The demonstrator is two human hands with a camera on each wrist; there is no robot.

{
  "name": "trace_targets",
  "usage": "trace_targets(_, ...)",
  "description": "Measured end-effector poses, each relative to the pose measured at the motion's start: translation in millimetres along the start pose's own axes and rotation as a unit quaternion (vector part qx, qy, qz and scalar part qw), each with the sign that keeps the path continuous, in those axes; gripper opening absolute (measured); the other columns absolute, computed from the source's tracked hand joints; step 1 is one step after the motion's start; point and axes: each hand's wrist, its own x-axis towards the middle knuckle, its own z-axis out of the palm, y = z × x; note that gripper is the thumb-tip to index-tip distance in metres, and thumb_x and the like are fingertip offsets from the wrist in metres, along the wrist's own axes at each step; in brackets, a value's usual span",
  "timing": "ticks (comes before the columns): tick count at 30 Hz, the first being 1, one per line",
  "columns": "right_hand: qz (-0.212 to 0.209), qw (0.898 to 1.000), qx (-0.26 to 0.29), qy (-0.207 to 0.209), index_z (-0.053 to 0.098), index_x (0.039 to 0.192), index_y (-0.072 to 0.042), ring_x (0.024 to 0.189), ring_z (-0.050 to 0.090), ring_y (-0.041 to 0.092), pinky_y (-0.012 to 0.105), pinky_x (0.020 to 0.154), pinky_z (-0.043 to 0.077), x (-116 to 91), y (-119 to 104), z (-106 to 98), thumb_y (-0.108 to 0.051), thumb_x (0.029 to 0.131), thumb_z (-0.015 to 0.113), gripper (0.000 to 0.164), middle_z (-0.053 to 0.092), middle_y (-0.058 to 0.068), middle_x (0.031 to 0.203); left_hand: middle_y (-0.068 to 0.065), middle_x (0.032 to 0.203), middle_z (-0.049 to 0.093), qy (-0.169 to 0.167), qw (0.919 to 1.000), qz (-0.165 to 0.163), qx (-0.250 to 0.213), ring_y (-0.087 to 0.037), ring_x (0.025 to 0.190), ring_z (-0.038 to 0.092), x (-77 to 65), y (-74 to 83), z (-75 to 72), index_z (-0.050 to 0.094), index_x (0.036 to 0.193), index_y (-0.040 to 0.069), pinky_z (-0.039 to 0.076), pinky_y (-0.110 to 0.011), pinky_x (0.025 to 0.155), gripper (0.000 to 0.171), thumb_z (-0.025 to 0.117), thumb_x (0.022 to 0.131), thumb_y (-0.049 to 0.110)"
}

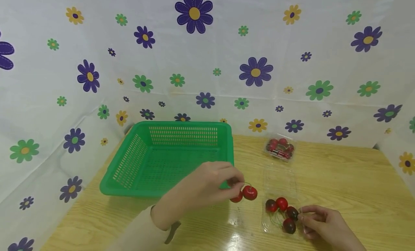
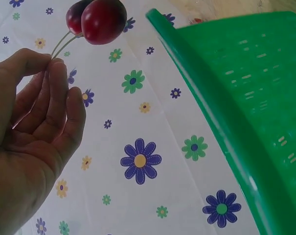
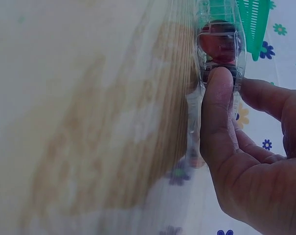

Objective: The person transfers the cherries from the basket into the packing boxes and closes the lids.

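My left hand (image 1: 214,182) pinches the thin green stems of a pair of red cherries (image 1: 250,193) between thumb and fingertips, in front of the green basket's right corner. The left wrist view shows both cherries (image 2: 103,22) beyond the fingertips. To the right lies an open clear plastic clamshell box (image 1: 266,227), its lid (image 1: 280,179) folded back away from me. Several red and dark cherries (image 1: 289,225) with stems sit in it. My right hand (image 1: 327,224) grips the box's right side, its thumb (image 3: 218,103) against the wall in the right wrist view.
A large green slotted basket (image 1: 228,142) stands on the wooden table (image 1: 343,182) at the left. Behind the open box is another clear box (image 1: 280,148) with cherries inside. A white flowered sheet (image 1: 220,52) hangs behind and at the sides.
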Motion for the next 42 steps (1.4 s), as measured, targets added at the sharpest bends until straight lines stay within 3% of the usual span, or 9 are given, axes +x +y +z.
trace_targets(7, -0.001, 1.0, -0.006, -0.004, 0.058, 0.13, 0.009, 0.078, 0.07, 0.018, 0.03, 0.068, 0.062, -1, -1, 0, -0.01, 0.099, 0.065, 0.036, 0.075, 0.002, 0.088, 0.002, 0.085, 0.073, 0.007, 0.9998, -0.011, -0.012, -0.004, 0.075, 0.065, 5.4, 8.6, 18.4, 0.073, 0.092, 0.008, 0.048, -0.004, 0.073, 0.006, 0.071, 0.09, 0.003)
trace_targets(15, 0.004, 1.0, -0.006, 0.002, 0.058, 0.13, 0.009, 0.078, 0.07, 0.017, 0.031, 0.068, 0.062, -1, -1, 2, -0.009, 0.1, 0.063, 0.035, 0.076, 0.002, 0.089, 0.003, 0.087, 0.076, -0.028, 0.9934, -0.107, -0.03, -0.002, 0.077, 0.065, 11.8, 22.9, 43.5, 0.075, 0.096, 0.011, 0.047, -0.002, 0.073, 0.005, 0.07, 0.094, 0.01)
trace_targets(20, -0.003, 1.0, -0.008, -0.007, 0.057, 0.131, 0.01, 0.078, 0.07, 0.018, 0.032, 0.068, 0.062, 0, 1, -2, -0.011, 0.1, 0.064, 0.038, 0.076, 0.003, 0.088, 0.004, 0.087, 0.077, -0.006, 0.9907, -0.133, -0.026, 0.0, 0.076, 0.063, 18.0, 27.9, 61.8, 0.077, 0.095, 0.012, 0.043, 0.001, 0.072, 0.007, 0.071, 0.094, 0.01)
trace_targets(28, -0.001, 1.0, -0.006, -0.014, 0.058, 0.13, 0.008, 0.078, 0.07, 0.018, 0.031, 0.068, 0.062, -1, 2, -2, -0.013, 0.1, 0.065, 0.038, 0.075, 0.003, 0.088, 0.007, 0.085, 0.076, 0.013, 0.9891, -0.146, -0.015, 0.01, 0.073, 0.059, 23.3, 25.8, 85.7, 0.077, 0.093, 0.014, 0.045, 0.001, 0.067, 0.005, 0.072, 0.094, 0.013)
trace_targets(36, 0.008, 1.0, -0.007, 0.004, 0.057, 0.13, 0.01, 0.078, 0.07, 0.017, 0.032, 0.068, 0.062, 1, 1, 1, -0.011, 0.1, 0.064, 0.038, 0.075, 0.003, 0.089, 0.01, 0.083, 0.076, -0.012, 0.9893, -0.145, 0.012, 0.014, 0.07, 0.055, 25.0, 22.4, 103.8, 0.078, 0.093, 0.017, 0.04, 0.003, 0.064, 0.006, 0.073, 0.094, 0.016)
trace_targets(42, 0.006, 1.0, -0.005, -0.001, 0.057, 0.131, 0.011, 0.078, 0.07, 0.017, 0.032, 0.069, 0.063, 1, 0, 2, -0.011, 0.1, 0.064, 0.038, 0.075, 0.003, 0.088, 0.011, 0.082, 0.076, -0.023, 0.9863, -0.162, 0.016, 0.015, 0.067, 0.051, 25.0, 22.6, 109.4, 0.079, 0.092, 0.017, 0.038, 0.003, 0.061, 0.005, 0.074, 0.093, 0.017)
